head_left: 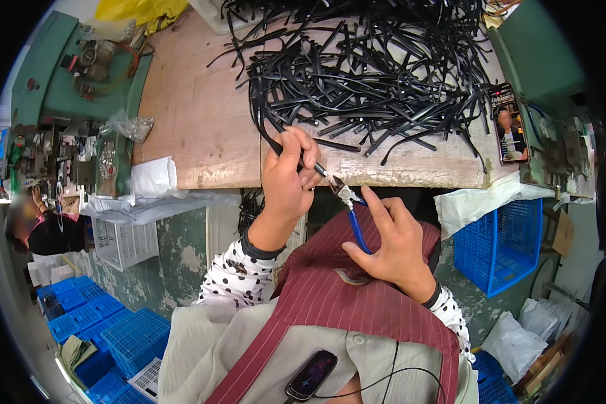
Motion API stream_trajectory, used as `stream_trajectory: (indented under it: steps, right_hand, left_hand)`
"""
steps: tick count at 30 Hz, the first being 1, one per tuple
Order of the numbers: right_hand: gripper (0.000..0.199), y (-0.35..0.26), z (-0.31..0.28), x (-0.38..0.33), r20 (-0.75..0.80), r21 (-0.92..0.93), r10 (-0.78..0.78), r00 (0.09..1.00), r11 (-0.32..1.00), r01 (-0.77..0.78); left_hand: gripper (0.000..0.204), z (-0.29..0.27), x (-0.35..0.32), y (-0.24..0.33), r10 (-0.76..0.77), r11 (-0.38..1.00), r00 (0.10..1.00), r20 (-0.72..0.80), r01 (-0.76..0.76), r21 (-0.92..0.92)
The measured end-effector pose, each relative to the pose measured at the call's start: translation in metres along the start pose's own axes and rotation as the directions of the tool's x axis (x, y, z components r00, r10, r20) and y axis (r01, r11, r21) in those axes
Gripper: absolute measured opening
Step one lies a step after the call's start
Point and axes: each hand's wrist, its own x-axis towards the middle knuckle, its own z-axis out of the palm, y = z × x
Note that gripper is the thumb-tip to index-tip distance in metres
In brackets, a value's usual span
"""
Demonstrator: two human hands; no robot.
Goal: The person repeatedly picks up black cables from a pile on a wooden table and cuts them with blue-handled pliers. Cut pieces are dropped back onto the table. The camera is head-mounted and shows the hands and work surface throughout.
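Observation:
My left hand (291,168) pinches a slim black strip (269,138), shaped like a glasses temple, near its lower end. The strip's long curved part reaches up past my fingers toward the pile. My right hand (394,239) holds a pair of cutting pliers (355,227) with blue handles. The thumb and fingers are loosely spread round the handles. The metal jaws touch or nearly touch the tip of the strip, just below the table's front edge. A big tangled heap of similar black strips (377,81) covers the far side of the wooden table (195,101).
Green machines (40,87) flank the table at left and right (545,60). A small printed package (510,124) lies at the right edge. Below hang a white crate (124,242) and a blue crate (498,242). Blue crates (138,343) stack at lower left; another person (50,229) works at far left.

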Motion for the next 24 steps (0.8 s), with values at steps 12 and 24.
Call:
stream_trajectory:
  steps: [12,24]
  right_hand:
    - [0.092,0.002,-0.003,-0.005,-0.018,0.089,0.008,1.000,0.996,-0.007]
    - [0.095,0.008,0.002,-0.007,0.002,0.194,0.027,1.000,0.981,-0.027]
  left_hand:
    - [0.030,0.022,-0.015,-0.008,0.265,0.961,0.964,0.024,-0.266,0.080]
    - [0.034,0.029,-0.021,-0.018,0.379,0.901,0.923,0.065,-0.384,0.204]
